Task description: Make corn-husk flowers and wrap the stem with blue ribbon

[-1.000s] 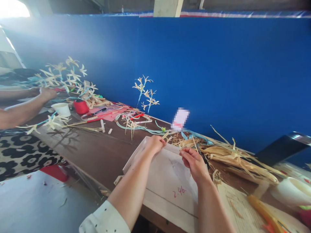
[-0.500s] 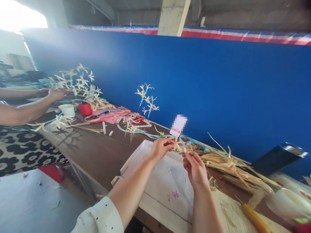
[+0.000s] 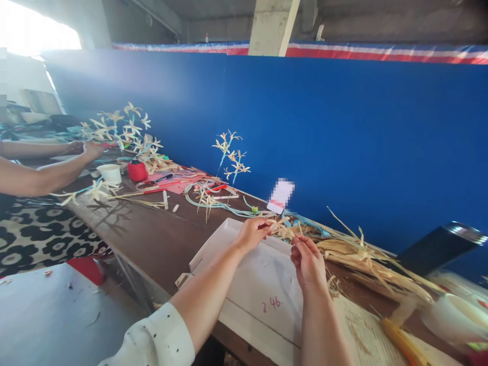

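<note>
Between my two hands is a small pale flower (image 3: 282, 229) that looks made of dried husk strips, with narrow petals. My left hand (image 3: 252, 235) pinches it from the left with thumb and fingertips. From the right, my right hand (image 3: 308, 258) has its fingers closed at one of the petals. Both hands are raised over a white cardboard box lid (image 3: 249, 290), which has red handwritten numbers on it. Behind the flower lies a pile of dried husk strips (image 3: 354, 256), so its outline partly blends in.
Finished-looking flowers (image 3: 231, 152) stand against the blue partition (image 3: 343, 127). A phone-like white object (image 3: 279, 197) leans there too. On the right are a dark cylinder (image 3: 438, 249), a tape roll (image 3: 453, 317) and a yellow cutter (image 3: 404, 340). At left, a co-worker's hands (image 3: 91, 150) work near a white cup (image 3: 110, 174).
The flower has turned in my fingers, its petals now lying flatter between both hands. My right hand has shifted slightly right. The view has moved a little.
</note>
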`<action>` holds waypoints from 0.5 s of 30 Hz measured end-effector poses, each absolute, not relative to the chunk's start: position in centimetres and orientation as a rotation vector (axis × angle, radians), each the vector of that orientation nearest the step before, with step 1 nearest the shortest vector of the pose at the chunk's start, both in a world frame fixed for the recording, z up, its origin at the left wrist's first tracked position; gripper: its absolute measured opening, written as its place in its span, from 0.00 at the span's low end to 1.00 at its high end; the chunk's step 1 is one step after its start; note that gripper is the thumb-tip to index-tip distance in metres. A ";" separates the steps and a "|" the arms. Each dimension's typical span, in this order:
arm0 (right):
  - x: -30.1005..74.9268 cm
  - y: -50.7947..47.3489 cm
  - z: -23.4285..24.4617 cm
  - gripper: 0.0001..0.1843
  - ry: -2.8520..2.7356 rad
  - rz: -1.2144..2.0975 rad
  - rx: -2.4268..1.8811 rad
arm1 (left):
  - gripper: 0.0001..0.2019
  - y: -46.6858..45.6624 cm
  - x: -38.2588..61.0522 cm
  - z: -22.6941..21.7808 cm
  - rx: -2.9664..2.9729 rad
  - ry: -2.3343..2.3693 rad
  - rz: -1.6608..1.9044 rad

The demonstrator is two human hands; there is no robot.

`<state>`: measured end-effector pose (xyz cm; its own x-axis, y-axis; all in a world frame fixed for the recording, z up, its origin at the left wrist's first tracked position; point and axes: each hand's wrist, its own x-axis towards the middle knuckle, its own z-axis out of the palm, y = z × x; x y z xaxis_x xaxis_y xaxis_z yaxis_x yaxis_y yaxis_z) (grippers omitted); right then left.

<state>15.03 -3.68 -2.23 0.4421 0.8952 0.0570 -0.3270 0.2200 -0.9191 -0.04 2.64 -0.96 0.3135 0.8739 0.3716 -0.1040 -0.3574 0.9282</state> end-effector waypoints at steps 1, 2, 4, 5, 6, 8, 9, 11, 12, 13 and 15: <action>15.0 -3.7 -2.2 0.14 -0.684 0.949 -1.008 | 0.14 2.6 -0.1 -0.9 1.590 0.728 1.213; 15.0 -3.7 -2.1 0.14 -0.678 0.954 -1.005 | 0.15 2.5 -0.1 -0.9 1.585 0.726 1.196; 14.9 -3.7 -2.0 0.14 -0.667 0.960 -0.999 | 0.16 2.5 0.0 -0.9 1.555 0.685 1.175; 14.9 -3.8 -2.0 0.14 -0.663 0.963 -0.993 | 0.17 2.6 0.1 -1.0 1.536 0.653 1.167; 14.9 -3.8 -1.9 0.14 -0.662 0.967 -0.985 | 0.17 2.7 0.1 -1.2 1.517 0.619 1.160; 14.8 -3.8 -1.8 0.14 -0.662 0.978 -0.968 | 0.17 2.9 0.3 -1.4 1.469 0.569 1.138; 14.9 -3.8 -1.8 0.14 -0.662 0.984 -0.960 | 0.18 2.9 0.3 -1.5 1.444 0.559 1.125; 14.9 -3.8 -1.8 0.13 -0.662 0.990 -0.945 | 0.18 3.0 0.4 -1.6 1.414 0.556 1.099; 15.0 -3.8 -1.8 0.13 -0.665 0.993 -0.935 | 0.19 3.0 0.4 -1.5 1.409 0.558 1.089; 15.1 -3.8 -1.8 0.13 -0.668 0.994 -0.927 | 0.19 2.9 0.4 -1.4 1.411 0.560 1.078; 15.2 -3.7 -1.9 0.12 -0.672 0.992 -0.913 | 0.19 2.8 0.3 -1.2 1.427 0.553 1.055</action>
